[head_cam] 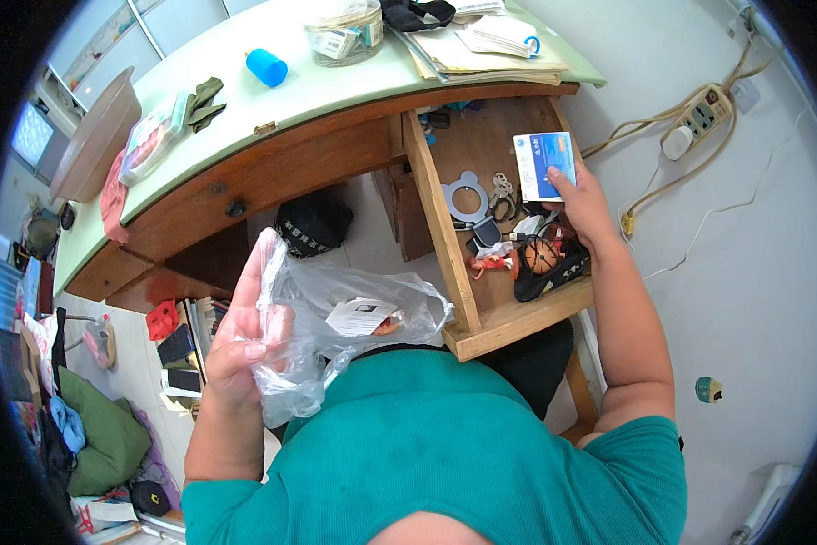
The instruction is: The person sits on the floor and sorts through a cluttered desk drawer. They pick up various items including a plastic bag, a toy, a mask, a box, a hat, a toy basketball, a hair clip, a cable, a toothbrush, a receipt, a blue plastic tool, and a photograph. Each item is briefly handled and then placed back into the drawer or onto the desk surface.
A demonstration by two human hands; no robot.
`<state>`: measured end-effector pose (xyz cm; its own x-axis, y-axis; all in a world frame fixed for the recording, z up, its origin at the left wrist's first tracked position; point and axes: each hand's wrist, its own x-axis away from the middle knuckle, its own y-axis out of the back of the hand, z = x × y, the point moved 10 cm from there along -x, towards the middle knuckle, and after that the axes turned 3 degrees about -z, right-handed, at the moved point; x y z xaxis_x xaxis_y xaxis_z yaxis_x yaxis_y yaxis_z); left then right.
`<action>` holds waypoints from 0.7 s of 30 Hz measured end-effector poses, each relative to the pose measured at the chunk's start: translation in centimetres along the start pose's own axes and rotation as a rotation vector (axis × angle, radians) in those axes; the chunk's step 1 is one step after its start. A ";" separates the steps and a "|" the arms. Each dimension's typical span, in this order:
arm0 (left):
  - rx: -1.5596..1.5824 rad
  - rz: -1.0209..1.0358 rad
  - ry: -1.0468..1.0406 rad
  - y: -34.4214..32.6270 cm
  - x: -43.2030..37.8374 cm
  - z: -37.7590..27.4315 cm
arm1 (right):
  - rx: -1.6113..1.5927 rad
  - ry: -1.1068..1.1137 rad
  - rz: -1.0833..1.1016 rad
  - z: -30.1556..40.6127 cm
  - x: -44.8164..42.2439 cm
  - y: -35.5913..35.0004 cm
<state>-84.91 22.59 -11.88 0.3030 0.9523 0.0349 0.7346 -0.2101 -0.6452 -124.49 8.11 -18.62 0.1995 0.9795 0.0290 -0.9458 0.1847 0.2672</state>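
With its thumb and fingers, my left hand (248, 334) holds a clear plastic bag (306, 306) in front of my shirt; a slip of printed paper (359, 317) and a small reddish item lie inside it. My right hand (579, 197) grips a blue-and-white box (543, 167) over the right side of a pulled-out wooden drawer (463, 272). Below the box, the drawer holds a grey ring with bear ears (466, 199), a red-dressed figurine (494, 263), an orange ball-like item (542, 256), a black pouch (551, 281) and some cables.
On the pale green desk top (238, 116) stand a blue bottle (266, 67), a clear round tub (344, 41), stacked papers (483, 51) and a large basin (98, 136). A power strip (705, 112) with cords hangs at the right wall. Books (197, 327) are stacked at the lower left.
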 end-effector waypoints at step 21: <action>0.079 0.221 0.076 -5.1 -0.2 0.9 | 0.695 0.395 0.709 3.1 17.5 -25.4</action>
<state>-89.26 23.68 -9.32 0.4980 0.8653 -0.0580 0.5969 -0.3905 -0.7009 -96.19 20.27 -21.90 -0.5536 0.8252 0.1124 -0.4351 -0.4016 0.8059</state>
